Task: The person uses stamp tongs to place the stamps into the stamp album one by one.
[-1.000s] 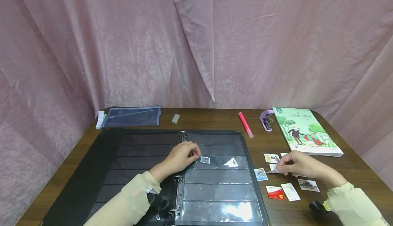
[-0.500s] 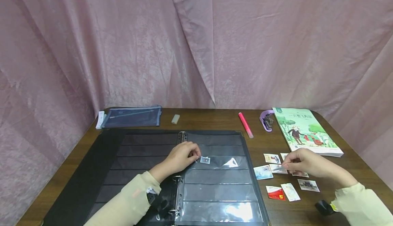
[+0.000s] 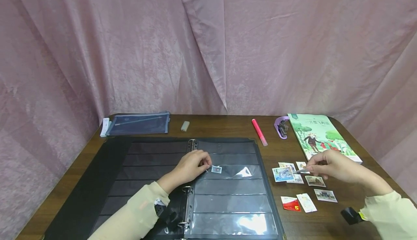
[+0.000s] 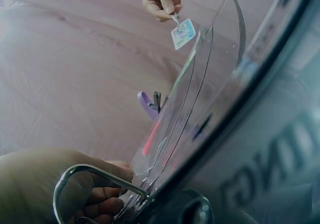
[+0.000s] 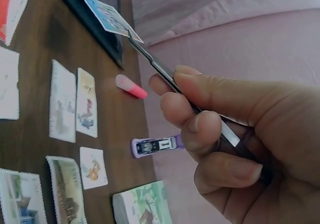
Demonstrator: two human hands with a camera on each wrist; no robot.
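Observation:
My right hand (image 3: pixel 335 165) grips metal tweezers (image 5: pixel 157 68), and their tips pinch a blue stamp (image 5: pixel 106 14) with a perforated white edge. In the head view this raised stamp overlaps other stamps on the table. My left hand (image 3: pixel 192 165) lies over the ring spine of an open black stamp album (image 3: pixel 265 185), thumb and fingertips pinching the edge of a clear pocket strip (image 3: pixel 229 173). A small stamp (image 3: pixel 216 169) shows in that strip, just right of the fingertips. A metal ring (image 4: pixel 95 169) arches in front of my left hand in its wrist view.
Several loose stamps lie right of the album, among them a red and white stamp (image 3: pixel 291 203) and a pale stamp (image 3: pixel 306 202). Behind them are a green picture book (image 3: pixel 320 135), a purple-framed clip (image 3: pixel 281 127), a pink marker (image 3: pixel 259 132), an eraser (image 3: pixel 185 126) and a blue mesh pouch (image 3: pixel 138 124).
My right hand has shifted right and a little up, lifting the blue stamp with the tweezers from beside the album. My left hand keeps its place on the page.

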